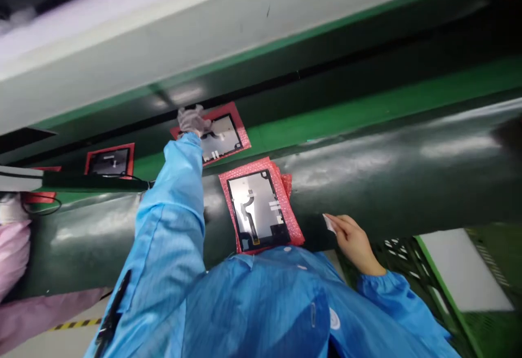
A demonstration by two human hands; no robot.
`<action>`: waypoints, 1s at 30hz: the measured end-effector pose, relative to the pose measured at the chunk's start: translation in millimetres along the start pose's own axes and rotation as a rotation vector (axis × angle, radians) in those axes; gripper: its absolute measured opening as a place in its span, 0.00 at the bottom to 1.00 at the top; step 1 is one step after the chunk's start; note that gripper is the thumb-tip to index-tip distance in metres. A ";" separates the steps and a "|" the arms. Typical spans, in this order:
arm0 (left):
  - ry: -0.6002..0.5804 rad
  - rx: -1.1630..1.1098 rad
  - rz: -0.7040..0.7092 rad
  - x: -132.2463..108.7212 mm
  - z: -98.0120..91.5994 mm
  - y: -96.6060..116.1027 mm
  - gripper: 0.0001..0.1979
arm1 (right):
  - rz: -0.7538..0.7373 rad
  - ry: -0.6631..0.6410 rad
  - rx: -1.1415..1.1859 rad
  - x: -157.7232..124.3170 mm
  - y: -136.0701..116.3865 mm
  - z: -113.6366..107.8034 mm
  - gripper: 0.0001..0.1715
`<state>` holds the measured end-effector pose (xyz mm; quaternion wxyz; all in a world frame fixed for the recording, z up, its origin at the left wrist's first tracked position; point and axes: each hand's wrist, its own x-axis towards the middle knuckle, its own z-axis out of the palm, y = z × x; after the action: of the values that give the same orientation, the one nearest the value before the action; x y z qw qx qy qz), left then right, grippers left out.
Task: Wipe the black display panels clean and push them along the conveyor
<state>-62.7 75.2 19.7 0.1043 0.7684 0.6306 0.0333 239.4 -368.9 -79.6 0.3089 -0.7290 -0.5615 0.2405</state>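
My left hand, in a pale grey glove, reaches out over the left part of a screen panel that lies on a red bubble sheet on the green belt; its fingers are blurred, so their grip cannot be made out. My bare right hand pinches a small white piece between thumb and fingers, to the right of the near stack. Close to my body, a second panel with a dark flex cable lies on stacked red bubble sheets.
Further left on the green belt lies another panel on a red sheet. A person's pink sleeve shows at the left edge. A black cable hangs there. At lower right stands a green crate beside a white board.
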 end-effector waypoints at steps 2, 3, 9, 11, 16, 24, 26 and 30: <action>0.110 0.034 -0.040 -10.1 0.6 6.9 0.31 | -0.060 -0.015 -0.011 16.3 -22.7 4.5 0.21; 0.163 0.044 -0.028 -24.1 0.1 12.4 0.31 | -0.110 -0.042 -0.019 30.1 -35.1 10.9 0.21; 0.132 -0.040 0.304 -219.7 25.0 53.5 0.36 | -0.379 -0.313 -0.318 122.5 -93.3 81.4 0.22; 0.061 -0.056 0.315 -290.3 53.6 58.1 0.32 | -0.363 -0.321 -0.458 125.2 -102.2 97.5 0.21; -0.091 -0.020 0.332 -379.1 114.9 56.1 0.30 | -0.510 -0.443 -0.539 79.8 -105.1 103.5 0.17; -0.143 0.060 0.305 -378.4 120.6 65.0 0.32 | -0.466 -0.399 -0.535 137.4 -95.9 95.3 0.16; -0.140 0.064 0.301 -379.0 121.6 65.8 0.33 | -0.537 -0.442 -0.515 131.8 -92.3 94.3 0.15; -0.130 0.045 0.293 -380.7 124.1 67.0 0.33 | -0.569 -0.458 -0.512 124.9 -89.1 95.1 0.15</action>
<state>-52.7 -323.3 -57.2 0.1218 0.8549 0.5041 -0.0158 145.0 -215.0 -81.8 0.0399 -0.5265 -0.8351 0.1546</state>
